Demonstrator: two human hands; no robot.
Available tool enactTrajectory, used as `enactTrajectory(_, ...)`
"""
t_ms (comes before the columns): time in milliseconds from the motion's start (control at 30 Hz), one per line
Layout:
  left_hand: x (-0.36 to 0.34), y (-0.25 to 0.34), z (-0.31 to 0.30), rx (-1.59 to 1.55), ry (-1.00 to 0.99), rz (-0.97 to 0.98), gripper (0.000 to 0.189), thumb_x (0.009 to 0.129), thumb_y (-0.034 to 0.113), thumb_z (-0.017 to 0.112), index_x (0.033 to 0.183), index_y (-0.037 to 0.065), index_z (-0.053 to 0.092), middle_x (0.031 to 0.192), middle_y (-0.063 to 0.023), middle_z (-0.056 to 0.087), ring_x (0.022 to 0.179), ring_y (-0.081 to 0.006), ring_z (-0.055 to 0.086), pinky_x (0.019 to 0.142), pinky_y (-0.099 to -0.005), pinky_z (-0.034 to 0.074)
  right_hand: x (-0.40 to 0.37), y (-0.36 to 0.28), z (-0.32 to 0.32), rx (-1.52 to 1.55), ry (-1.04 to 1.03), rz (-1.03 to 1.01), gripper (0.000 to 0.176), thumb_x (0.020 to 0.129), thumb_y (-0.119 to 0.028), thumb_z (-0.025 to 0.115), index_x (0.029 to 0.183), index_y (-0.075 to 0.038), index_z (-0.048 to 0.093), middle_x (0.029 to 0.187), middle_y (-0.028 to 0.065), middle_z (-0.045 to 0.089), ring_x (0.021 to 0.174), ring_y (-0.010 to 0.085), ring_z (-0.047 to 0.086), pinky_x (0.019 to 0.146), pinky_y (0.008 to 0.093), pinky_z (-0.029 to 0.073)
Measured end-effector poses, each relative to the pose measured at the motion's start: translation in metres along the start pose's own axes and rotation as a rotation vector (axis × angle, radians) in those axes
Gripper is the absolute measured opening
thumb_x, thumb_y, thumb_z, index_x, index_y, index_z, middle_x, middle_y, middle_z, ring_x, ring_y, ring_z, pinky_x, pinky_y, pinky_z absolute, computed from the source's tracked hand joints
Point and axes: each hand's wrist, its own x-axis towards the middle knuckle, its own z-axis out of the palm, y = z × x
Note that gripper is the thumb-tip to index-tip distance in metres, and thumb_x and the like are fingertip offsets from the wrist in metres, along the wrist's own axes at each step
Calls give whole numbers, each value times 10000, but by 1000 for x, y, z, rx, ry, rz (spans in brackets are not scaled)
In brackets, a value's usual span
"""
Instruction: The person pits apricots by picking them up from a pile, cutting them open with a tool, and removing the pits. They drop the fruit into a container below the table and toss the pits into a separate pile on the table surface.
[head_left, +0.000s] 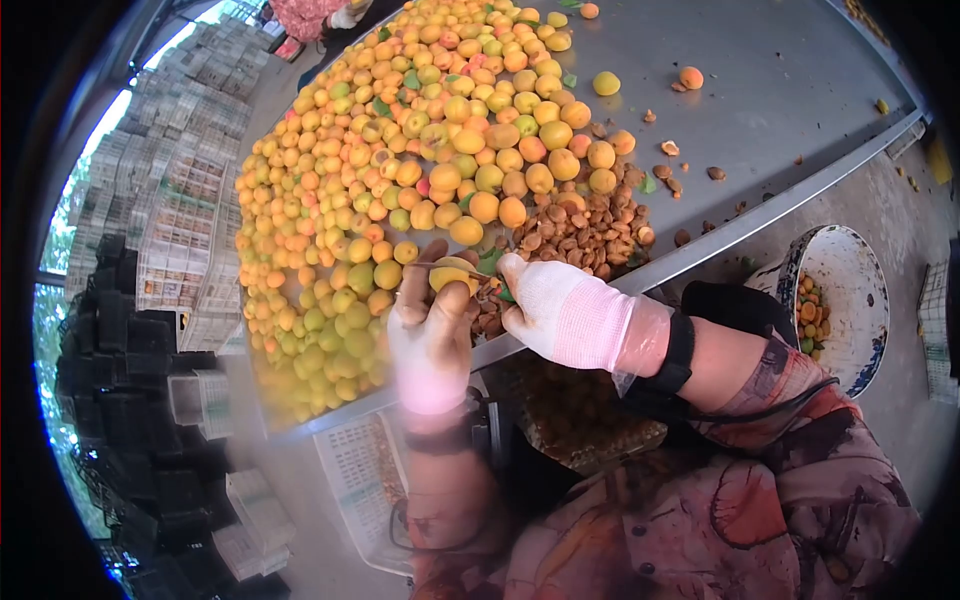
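Now, left hand (pixel 432 340): gloved, at the near edge of the table, with thumb and fingers pinched around one apricot (pixel 452 276).
Apricot: yellow, held just above the table rim (pixel 730 225), at 12 o'clock from the left hand's palm.
Right hand (pixel 565 315): gloved, at 3 o'clock from the apricot, with one finger stretched toward it and the rest folded under. I cannot tell whether it grips anything.
Table rim: a raised metal lip running from 7 o'clock to 2 o'clock, with both hands resting right at it.
Heap of apricots (pixel 420 150): at 12 o'clock from the hands, spreading to the far and left edges.
Pits (pixel 585 230): a brown mound at 1 o'clock, touching the heap and close to the rim.
Bare tabletop (pixel 770 60): open metal at 1 to 2 o'clock beyond the pits, holding only a few stray fruits (pixel 606 83).
Bowl (pixel 850 265): off the table at 3 o'clock, with fruit inside.
Crates (pixel 190 230): stacked at 9 o'clock, well apart from the hands.
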Motion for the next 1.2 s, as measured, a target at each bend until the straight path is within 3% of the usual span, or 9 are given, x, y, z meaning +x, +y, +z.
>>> enactTrajectory(200,-1,2,-9,618,-16,203,680,876,264,694,1372,-100,403,1050,-136,647,926,-207,621,822,-335,499,2,3,-12,-99,-129,-54,280,876,-178,544,1009,58,475,689,256,575,714,449,603,642,496,491)
enactTrajectory(300,0,-10,2,453,44,266,610,922,225,647,1376,-96,398,1078,-138,636,906,-217,625,821,-340,497,-3,-4,-4,12,-42,7,281,870,-176,540,999,63,471,685,256,567,724,448,601,645,493,488)
enactTrajectory(367,2,-19,5,-329,185,60,520,966,207,596,1345,-104,422,1102,-143,622,879,-218,627,777,-360,510,-3,-5,-5,16,-45,21,284,869,-177,540,998,67,471,685,260,564,726,449,600,644,492,486)
enactTrajectory(400,3,-20,5,-329,184,56,520,966,207,596,1345,-104,422,1102,-143,622,879,-218,627,777,-360,510,-3,-5,-5,20,-51,32,287,868,-177,540,997,71,472,685,264,562,727,450,599,643,491,484)
enactTrajectory(700,4,-36,-5,367,167,262,388,931,106,592,1268,-55,485,1200,-195,593,989,-278,628,826,-354,506,0,-2,12,34,37,32,311,869,-181,550,1010,86,477,673,266,553,709,463,586,628,496,475)
enactTrajectory(800,0,-3,20,347,212,87,349,908,48,587,1232,-46,499,1188,-209,595,995,-315,631,832,-357,507,-3,-1,9,21,105,-20,296,869,-184,558,992,72,477,667,255,557,691,455,586,612,500,472)
enactTrajectory(933,6,-20,1,515,100,221,440,990,258,542,1287,-64,501,1126,-105,606,1016,-187,577,833,-324,488,0,-9,7,-48,61,49,286,869,-187,561,982,61,474,673,242,568,684,438,596,606,499,480)
enactTrajectory(1033,2,-16,12,681,110,309,309,1013,193,473,1192,-47,553,1039,-138,617,891,-206,599,786,-311,484,0,-12,2,-75,-48,137,277,901,-212,544,1007,39,494,778,251,643,800,428,649,687,490,514)
enactTrajectory(1200,3,-9,10,943,71,307,286,1030,181,439,1109,-55,579,974,-143,631,849,-218,599,775,-312,490,0,-9,6,-146,50,18,260,872,-190,565,983,29,480,683,205,592,679,410,618,607,490,502)
